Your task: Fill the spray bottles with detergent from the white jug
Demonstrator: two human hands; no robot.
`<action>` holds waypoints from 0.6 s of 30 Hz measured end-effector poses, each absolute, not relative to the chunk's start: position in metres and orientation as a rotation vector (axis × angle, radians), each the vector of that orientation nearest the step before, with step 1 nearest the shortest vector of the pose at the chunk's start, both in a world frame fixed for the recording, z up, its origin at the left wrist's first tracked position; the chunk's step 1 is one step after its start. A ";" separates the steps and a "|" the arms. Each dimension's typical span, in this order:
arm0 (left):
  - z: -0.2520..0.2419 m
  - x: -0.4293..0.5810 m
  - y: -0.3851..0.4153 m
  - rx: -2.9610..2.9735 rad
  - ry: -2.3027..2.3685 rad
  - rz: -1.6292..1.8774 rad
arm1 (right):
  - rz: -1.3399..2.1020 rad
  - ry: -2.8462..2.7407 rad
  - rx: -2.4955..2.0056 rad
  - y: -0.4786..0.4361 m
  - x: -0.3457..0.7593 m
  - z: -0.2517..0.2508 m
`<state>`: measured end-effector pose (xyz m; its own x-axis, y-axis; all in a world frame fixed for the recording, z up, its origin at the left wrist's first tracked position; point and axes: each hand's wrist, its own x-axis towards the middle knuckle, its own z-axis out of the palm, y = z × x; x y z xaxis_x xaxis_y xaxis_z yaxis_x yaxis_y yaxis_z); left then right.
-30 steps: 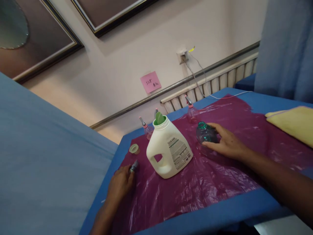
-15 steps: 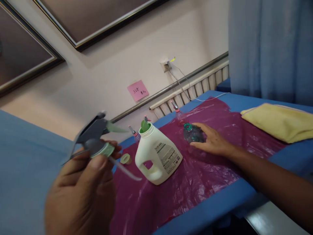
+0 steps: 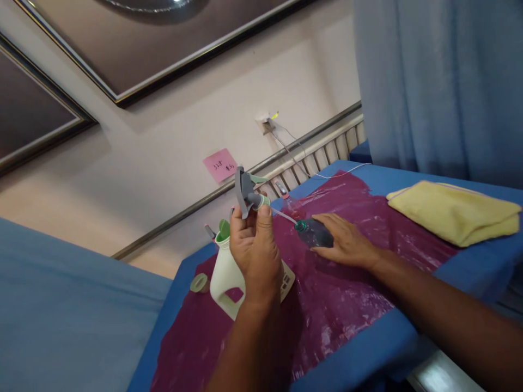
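My left hand [image 3: 254, 247] is raised above the table and closed on a grey spray-trigger head [image 3: 246, 194] with a pale green collar. Its thin clear tube slants down to the right, toward the open green mouth of a clear bottle [image 3: 312, 232]. My right hand [image 3: 346, 241] is wrapped over that bottle, which stands on the maroon plastic sheet [image 3: 359, 294]. A white detergent jug [image 3: 225, 270] with a green spout stands just behind and left of my left hand, partly hidden by it.
A small pale cap [image 3: 199, 282] lies left of the jug. Small spray bottles [image 3: 281, 190] stand at the table's far edge by the radiator. A folded yellow cloth [image 3: 451, 212] lies at right on the blue table [image 3: 368, 348]. A blue curtain [image 3: 437, 81] hangs behind.
My left hand lifted the spray head off the sheet and carried it right, over to the bottle's mouth. My right hand stayed on the bottle. The view panned right.
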<state>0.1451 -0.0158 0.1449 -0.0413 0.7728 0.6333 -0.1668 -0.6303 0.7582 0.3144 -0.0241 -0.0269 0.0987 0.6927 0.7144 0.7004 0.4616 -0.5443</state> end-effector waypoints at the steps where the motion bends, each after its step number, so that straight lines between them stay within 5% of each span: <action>1: 0.141 0.147 -0.015 1.546 0.657 1.744 | 0.001 -1.597 -1.239 -0.024 0.314 -0.026; 18: 0.049 0.161 0.021 1.191 0.749 1.485 | 0.080 -1.463 -1.253 -0.027 0.303 -0.011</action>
<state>0.1613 0.0211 0.0494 0.0367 0.9562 0.2905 -0.3353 -0.2620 0.9050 0.3030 -0.0272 -0.0112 0.2205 0.7044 0.6747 0.6266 0.4278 -0.6514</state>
